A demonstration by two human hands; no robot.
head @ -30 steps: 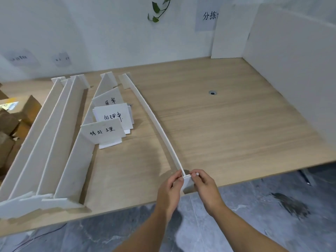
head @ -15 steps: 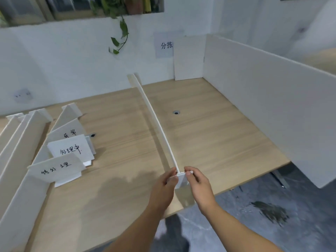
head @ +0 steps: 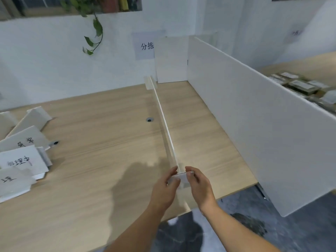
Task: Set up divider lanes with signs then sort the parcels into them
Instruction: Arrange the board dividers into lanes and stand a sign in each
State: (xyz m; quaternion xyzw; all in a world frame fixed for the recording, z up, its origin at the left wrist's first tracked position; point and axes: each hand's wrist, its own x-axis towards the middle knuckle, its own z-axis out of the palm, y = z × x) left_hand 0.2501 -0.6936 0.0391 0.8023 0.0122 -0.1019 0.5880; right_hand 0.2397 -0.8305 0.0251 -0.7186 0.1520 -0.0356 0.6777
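Swung rightward since a second ago, the divider (head: 164, 120) runs straight away from the fingers toward the back wall. Left hand (head: 166, 188) and right hand (head: 199, 186) pinch its near foot at the table (head: 91, 179) edge. Open wood lies either side, and a white panel (head: 254, 124) stands to the right. One of the cards (head: 20, 160) far left reads 处理中; the wall sheet (head: 145, 46) reads 分拣.

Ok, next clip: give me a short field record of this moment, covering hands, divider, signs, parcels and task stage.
left hand: pinches the divider's near end foot
right hand: pinches the same foot from the other side
divider: on edge, running from the near edge of the table toward the back wall
signs: handwritten, grouped at the table's left, not yet in lanes
parcels: beyond the side panel, unsorted
stage: lane setup, one divider in hand
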